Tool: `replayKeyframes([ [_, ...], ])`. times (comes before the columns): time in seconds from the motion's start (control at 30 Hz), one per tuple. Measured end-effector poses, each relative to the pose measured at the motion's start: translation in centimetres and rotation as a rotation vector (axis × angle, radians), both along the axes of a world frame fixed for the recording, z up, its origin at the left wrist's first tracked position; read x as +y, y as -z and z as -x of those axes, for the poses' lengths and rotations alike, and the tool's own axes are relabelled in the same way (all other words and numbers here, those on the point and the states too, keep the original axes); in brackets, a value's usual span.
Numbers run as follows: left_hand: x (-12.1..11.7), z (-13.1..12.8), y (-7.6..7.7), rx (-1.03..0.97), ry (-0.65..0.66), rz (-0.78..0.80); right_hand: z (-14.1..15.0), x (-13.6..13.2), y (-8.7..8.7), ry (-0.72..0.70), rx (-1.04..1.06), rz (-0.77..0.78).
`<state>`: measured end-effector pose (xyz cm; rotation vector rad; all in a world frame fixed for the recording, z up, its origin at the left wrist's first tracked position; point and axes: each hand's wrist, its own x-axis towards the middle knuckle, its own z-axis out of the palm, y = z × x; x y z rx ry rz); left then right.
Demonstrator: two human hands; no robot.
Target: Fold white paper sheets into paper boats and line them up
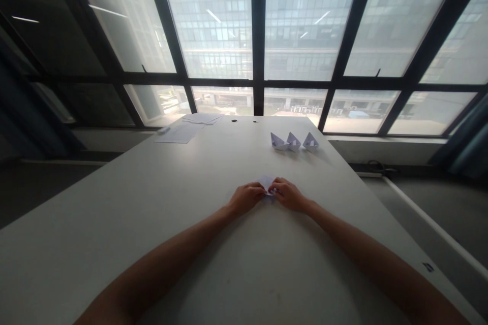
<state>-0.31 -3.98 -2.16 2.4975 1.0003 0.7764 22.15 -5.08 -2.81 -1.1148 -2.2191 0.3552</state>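
Note:
A small folded piece of white paper lies at the middle of the white table, pinched from both sides. My left hand grips its left edge and my right hand grips its right edge. Both hands rest low on the tabletop with fingers curled around the paper, so only its upper tip shows. Three finished paper boats stand in a row farther back and to the right.
Loose white paper sheets lie at the table's far left corner. Two small dark holes mark the far edge. Large windows with dark frames rise behind the table. The floor drops away on the right.

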Motion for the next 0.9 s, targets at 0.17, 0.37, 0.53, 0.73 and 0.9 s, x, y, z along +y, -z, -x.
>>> replayKeyframes([
  [0.17,-0.1,-0.4,-0.1,-0.047,0.008,-0.049,-1.0,-1.1,-0.6,-0.066,0.059,0.027],
  [0.37,0.1,-0.9,0.0,-0.055,0.010,-0.047,-1.4,-1.7,0.3,0.082,0.111,-0.011],
  [0.53,0.4,-1.0,0.3,-0.010,-0.110,-0.072,-1.3,-1.0,1.0,0.220,0.253,0.100],
  [0.73,0.0,-0.8,0.2,0.113,-0.183,-0.148,-1.0,-1.3,0.9,0.339,0.047,-0.014],
  [0.9,-0.8,-1.1,0.0,0.189,-0.104,-0.191,-0.6,-2.0,0.2,0.382,-0.135,-0.026],
])
